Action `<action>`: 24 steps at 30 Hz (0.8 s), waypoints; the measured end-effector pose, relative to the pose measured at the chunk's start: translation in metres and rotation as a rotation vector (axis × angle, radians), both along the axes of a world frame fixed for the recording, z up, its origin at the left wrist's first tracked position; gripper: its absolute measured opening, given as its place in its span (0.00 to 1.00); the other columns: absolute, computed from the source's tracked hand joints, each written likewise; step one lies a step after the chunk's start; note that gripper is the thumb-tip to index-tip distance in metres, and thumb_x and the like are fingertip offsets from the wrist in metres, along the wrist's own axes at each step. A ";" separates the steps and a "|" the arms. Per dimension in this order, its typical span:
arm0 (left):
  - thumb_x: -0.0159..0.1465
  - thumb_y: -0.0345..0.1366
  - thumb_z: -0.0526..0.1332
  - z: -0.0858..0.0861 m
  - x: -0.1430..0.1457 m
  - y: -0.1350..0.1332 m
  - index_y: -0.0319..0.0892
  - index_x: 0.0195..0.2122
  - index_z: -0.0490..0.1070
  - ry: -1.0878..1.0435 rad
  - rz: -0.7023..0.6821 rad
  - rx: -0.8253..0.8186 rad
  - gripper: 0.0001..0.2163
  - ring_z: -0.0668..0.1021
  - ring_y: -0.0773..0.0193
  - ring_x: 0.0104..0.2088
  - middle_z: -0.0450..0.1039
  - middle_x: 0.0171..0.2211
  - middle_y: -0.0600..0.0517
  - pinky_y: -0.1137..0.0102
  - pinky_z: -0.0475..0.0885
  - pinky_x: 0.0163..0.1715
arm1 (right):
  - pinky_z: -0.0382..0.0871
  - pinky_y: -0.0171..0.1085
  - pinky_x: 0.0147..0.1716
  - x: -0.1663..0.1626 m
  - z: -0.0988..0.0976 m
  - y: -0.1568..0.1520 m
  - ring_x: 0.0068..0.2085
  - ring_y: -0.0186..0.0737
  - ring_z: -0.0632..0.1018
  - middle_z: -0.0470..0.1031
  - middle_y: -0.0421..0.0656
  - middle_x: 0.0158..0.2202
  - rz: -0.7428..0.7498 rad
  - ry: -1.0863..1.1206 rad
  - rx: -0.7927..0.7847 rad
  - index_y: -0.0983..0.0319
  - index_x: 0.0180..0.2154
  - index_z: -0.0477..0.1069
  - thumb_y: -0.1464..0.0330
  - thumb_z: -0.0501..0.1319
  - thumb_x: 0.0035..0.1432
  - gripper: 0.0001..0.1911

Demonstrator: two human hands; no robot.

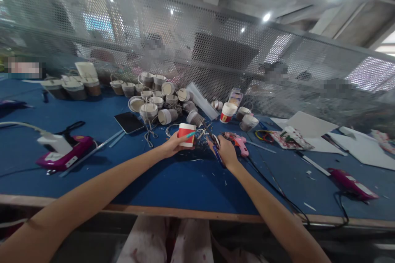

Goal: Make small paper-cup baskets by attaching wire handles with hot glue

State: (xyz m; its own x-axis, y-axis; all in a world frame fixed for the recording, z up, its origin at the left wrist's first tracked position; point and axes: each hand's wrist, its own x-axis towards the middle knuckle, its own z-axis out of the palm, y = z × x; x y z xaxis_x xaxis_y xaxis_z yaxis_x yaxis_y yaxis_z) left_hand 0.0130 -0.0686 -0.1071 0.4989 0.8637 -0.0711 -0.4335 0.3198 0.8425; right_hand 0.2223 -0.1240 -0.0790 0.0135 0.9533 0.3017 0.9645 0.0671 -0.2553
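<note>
My left hand point(174, 144) grips a red and white paper cup point(186, 134) just above the blue table point(185, 181). My right hand point(226, 151) is closed round a pair of scissors point(212, 136) whose blades point up and left toward the cup's rim. Thin wire or string scraps lie under and between the two hands. A pink glue gun point(239, 142) lies just right of my right hand.
A heap of grey twine-wrapped cups point(160, 102) lies behind the hands, with a dark tablet point(128, 122) to its left. Another red and white cup point(227, 112) stands at the back. Magenta glue guns point(66, 154) point(352, 182) lie left and right, white boards point(311, 127) at far right. A perforated metal screen backs the table.
</note>
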 end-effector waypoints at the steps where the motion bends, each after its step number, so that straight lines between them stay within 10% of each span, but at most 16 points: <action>1: 0.48 0.39 0.69 0.001 0.000 0.000 0.39 0.43 0.68 -0.019 -0.002 -0.033 0.22 0.78 0.55 0.36 0.75 0.36 0.46 0.54 0.73 0.41 | 0.59 0.33 0.30 0.000 0.000 0.000 0.33 0.43 0.77 0.75 0.47 0.29 -0.006 0.001 0.004 0.61 0.30 0.63 0.54 0.50 0.59 0.17; 13: 0.35 0.28 0.73 0.000 0.002 0.004 0.37 0.40 0.69 0.083 0.249 0.169 0.28 0.76 0.63 0.35 0.75 0.34 0.50 0.64 0.70 0.43 | 0.59 0.34 0.29 0.003 -0.006 0.004 0.32 0.44 0.77 0.75 0.47 0.28 -0.027 -0.008 0.051 0.61 0.30 0.64 0.51 0.48 0.59 0.21; 24: 0.40 0.32 0.72 -0.001 0.004 0.002 0.40 0.44 0.66 0.042 0.183 0.201 0.28 0.76 0.65 0.34 0.75 0.35 0.52 0.67 0.70 0.40 | 0.56 0.33 0.28 -0.011 -0.005 -0.008 0.33 0.43 0.77 0.76 0.45 0.30 0.036 -0.057 0.002 0.60 0.31 0.64 0.48 0.50 0.57 0.22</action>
